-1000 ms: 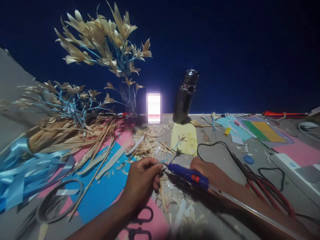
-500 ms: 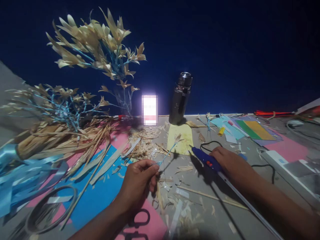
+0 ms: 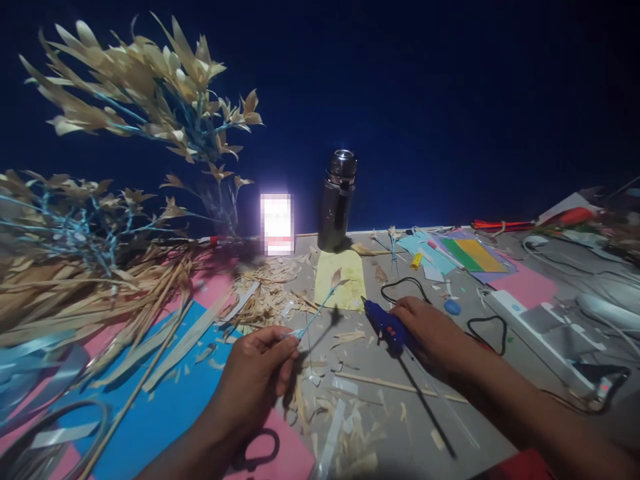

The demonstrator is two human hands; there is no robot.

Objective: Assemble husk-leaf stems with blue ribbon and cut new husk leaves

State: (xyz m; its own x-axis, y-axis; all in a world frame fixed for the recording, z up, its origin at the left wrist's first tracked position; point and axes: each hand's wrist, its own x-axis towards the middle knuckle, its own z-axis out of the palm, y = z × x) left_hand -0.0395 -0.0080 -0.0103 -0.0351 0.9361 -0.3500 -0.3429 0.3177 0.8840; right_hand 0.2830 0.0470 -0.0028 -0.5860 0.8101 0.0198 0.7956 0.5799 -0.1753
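The left hand nearest me pinches one thin blue-wrapped stem tipped with a brown flower, aslant towards one yellow rectangular paper sheet. The right hand is curled round one dark-blue plastic glue gun, nozzle near that sheet. Beyond stands one dark cylindrical flask, with two tan-leaved, blue-stemmed sprays off leftward.

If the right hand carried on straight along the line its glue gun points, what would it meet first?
Probably the yellow paper, just ahead of the glue gun in the right hand. Depth is unclear: the glue gun may pass above it and brush the leafy stem in the left hand.
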